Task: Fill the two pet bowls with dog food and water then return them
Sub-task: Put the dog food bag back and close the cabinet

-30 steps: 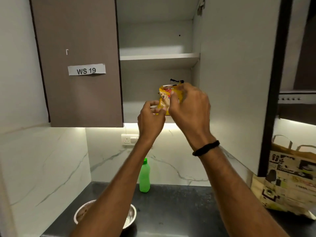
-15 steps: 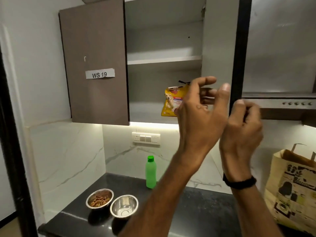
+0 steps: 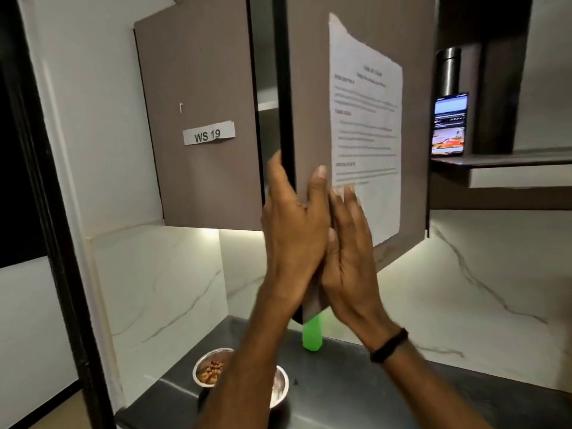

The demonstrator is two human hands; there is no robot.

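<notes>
Two steel pet bowls stand on the black countertop at lower left. One bowl holds brown dog food; the second bowl is partly hidden behind my left forearm. A green water bottle stands behind them, its top covered by the cabinet door. My left hand wraps the leading edge of the right cabinet door. My right hand lies flat, fingers apart, against the door's front face. The door covers most of the cabinet opening, and the dog food pouch is out of sight.
The left cabinet door carries a "WS 19" label. A printed sheet is taped to the right door. A lit phone and a dark flask stand on a shelf at right. A black frame runs down the left.
Both hands have let go of the dog food pouch left on the cabinet shelf. They moved to the right door, which has swung across the opening and hides the pouch. The view has shifted right.
</notes>
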